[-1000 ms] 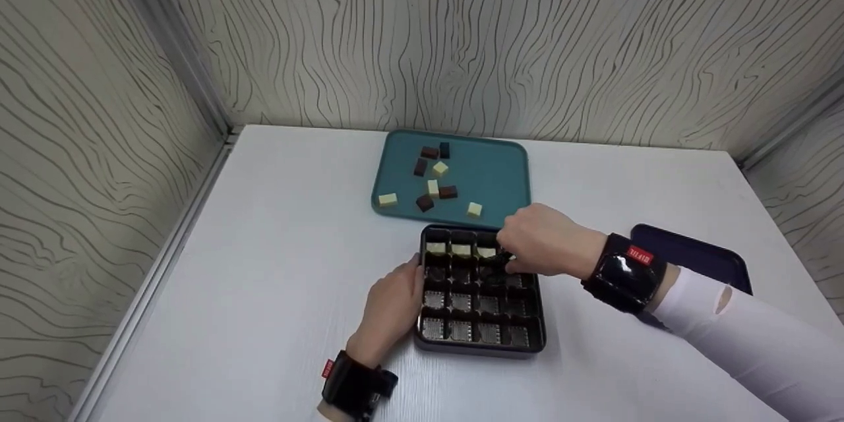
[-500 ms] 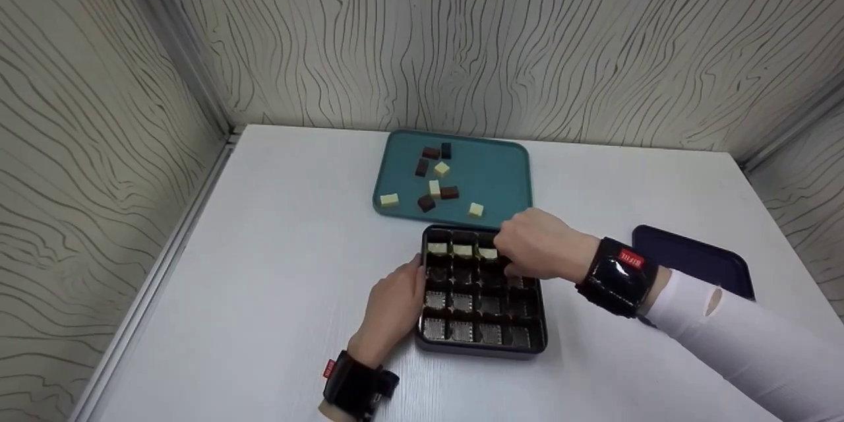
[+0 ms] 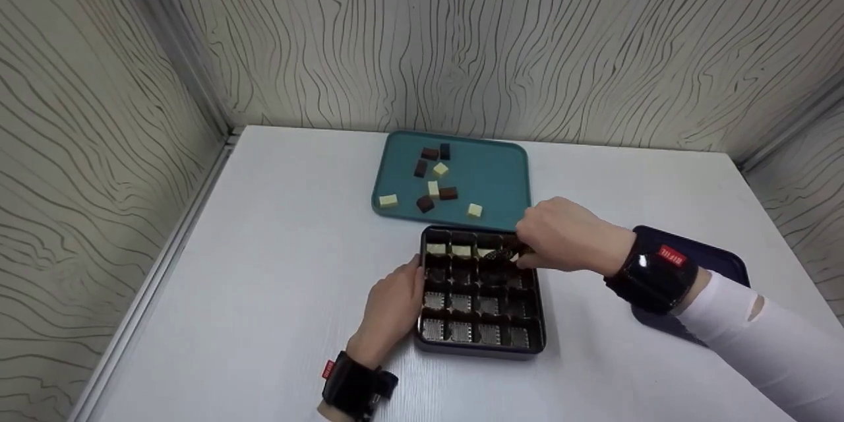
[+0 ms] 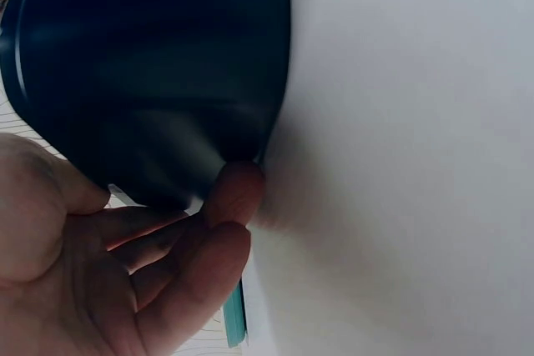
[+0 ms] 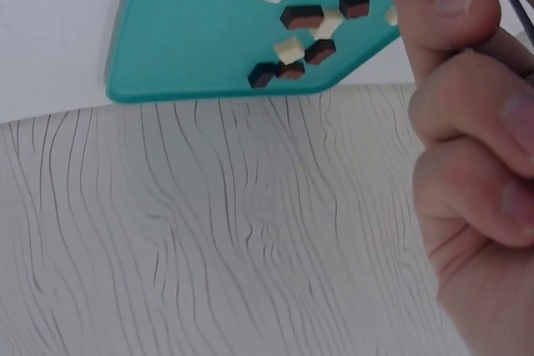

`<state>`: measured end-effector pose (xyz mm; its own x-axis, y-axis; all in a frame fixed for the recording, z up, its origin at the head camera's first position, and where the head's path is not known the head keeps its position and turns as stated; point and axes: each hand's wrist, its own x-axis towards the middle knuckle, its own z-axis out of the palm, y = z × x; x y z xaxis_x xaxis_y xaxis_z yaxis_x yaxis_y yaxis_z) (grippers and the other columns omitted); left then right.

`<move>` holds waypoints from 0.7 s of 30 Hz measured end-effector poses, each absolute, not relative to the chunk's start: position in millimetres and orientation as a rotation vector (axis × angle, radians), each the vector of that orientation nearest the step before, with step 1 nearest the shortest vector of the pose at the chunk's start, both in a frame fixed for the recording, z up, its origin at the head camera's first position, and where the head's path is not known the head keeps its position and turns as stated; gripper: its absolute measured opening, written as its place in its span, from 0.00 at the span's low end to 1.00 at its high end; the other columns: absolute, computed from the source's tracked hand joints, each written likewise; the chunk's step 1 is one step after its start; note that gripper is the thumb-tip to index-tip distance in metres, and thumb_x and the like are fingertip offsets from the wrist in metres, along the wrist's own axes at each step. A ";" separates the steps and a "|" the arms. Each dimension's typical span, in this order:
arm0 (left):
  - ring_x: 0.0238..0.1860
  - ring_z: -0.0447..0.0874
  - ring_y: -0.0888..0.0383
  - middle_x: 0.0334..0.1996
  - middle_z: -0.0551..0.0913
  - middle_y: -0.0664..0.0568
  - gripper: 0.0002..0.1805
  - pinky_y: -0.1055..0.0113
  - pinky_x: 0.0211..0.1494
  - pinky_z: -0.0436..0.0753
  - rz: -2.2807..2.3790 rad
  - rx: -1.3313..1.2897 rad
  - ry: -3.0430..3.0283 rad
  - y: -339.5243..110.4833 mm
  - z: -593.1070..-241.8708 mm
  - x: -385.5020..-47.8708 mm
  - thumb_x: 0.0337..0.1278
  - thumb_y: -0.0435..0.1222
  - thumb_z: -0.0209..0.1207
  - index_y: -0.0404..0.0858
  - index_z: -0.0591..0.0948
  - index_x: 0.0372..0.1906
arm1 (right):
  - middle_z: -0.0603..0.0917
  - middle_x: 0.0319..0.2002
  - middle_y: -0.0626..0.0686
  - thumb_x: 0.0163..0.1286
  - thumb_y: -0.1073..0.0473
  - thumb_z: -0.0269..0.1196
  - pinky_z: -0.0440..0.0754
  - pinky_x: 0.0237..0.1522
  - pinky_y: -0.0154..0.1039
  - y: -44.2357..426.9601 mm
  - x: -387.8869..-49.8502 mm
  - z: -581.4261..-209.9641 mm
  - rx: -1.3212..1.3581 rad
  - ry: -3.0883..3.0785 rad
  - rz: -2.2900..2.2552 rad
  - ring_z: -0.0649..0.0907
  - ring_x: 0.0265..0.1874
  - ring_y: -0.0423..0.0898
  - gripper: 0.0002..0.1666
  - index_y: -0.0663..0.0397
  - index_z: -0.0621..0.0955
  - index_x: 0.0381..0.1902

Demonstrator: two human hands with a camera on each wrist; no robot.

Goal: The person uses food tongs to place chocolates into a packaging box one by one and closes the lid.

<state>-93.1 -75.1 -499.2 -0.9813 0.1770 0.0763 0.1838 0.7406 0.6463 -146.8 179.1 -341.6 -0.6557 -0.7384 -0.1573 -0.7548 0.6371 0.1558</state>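
Note:
A dark box (image 3: pixel 478 351) with a gridded insert stands in the middle of the table. In its far row sit white chocolates (image 3: pixel 461 251); the other compartments in view show dark or bare bottoms. My left hand (image 3: pixel 390 306) rests against the box's left side; in the left wrist view its bent fingertips (image 4: pixel 234 193) touch the outer wall. Over the box's far right corner, my right hand (image 3: pixel 564 237) grips small dark tongs (image 3: pixel 499 256), largely hidden by the hand. Their patterned tip lies at the far row's third compartment. The far right compartment is partly covered.
Behind the box lies a teal tray (image 3: pixel 494 175) with several loose white and brown chocolates (image 3: pixel 448 193). A dark blue lid or tray (image 3: pixel 689 247) lies to the right, partly beneath the right forearm. Patterned panels (image 3: pixel 455 39) enclose the table's back and sides.
My right hand first moved slightly left, then back to the right and a little away from the box's far right corner. The tongs' tip shows again. The left hand stays put.

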 end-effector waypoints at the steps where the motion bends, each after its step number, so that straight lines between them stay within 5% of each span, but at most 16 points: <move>1: 0.48 0.91 0.36 0.51 0.90 0.35 0.21 0.43 0.50 0.88 -1.091 -0.302 -2.922 -75.0 -498.8 -93.2 0.82 0.38 0.46 0.32 0.81 0.65 | 0.68 0.11 0.43 0.60 0.44 0.78 0.66 0.18 0.34 181.9 -147.3 -339.3 -1.259 2.782 0.302 0.66 0.13 0.37 0.32 0.47 0.70 0.11; 7: 0.52 0.91 0.38 0.54 0.89 0.35 0.23 0.44 0.53 0.88 -1.099 -0.303 -2.938 -75.3 -497.5 -92.3 0.83 0.38 0.45 0.29 0.78 0.68 | 0.64 0.13 0.41 0.61 0.45 0.77 0.64 0.19 0.34 195.5 -151.7 -334.4 -1.134 2.855 0.147 0.65 0.15 0.37 0.32 0.46 0.68 0.11; 15: 0.51 0.91 0.37 0.52 0.90 0.35 0.23 0.43 0.52 0.88 -1.093 -0.297 -2.930 -75.5 -499.6 -92.7 0.83 0.38 0.45 0.29 0.79 0.67 | 0.77 0.13 0.46 0.65 0.46 0.74 0.72 0.18 0.39 195.2 -159.7 -344.0 -0.886 2.956 0.001 0.73 0.16 0.41 0.23 0.51 0.82 0.16; 21: 0.48 0.91 0.37 0.49 0.90 0.36 0.21 0.43 0.50 0.88 -1.101 -0.297 -2.922 -74.8 -500.7 -93.7 0.83 0.38 0.45 0.32 0.80 0.65 | 0.60 0.13 0.41 0.68 0.46 0.73 0.59 0.20 0.34 185.0 -168.8 -354.2 -0.814 3.015 -0.104 0.63 0.16 0.39 0.30 0.49 0.71 0.13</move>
<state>-93.7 -74.8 -500.7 -0.9820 0.1751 0.0706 0.1781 0.7356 0.6536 -168.8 185.0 -354.2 -0.8641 -0.5032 0.0012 -0.5021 0.8621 -0.0685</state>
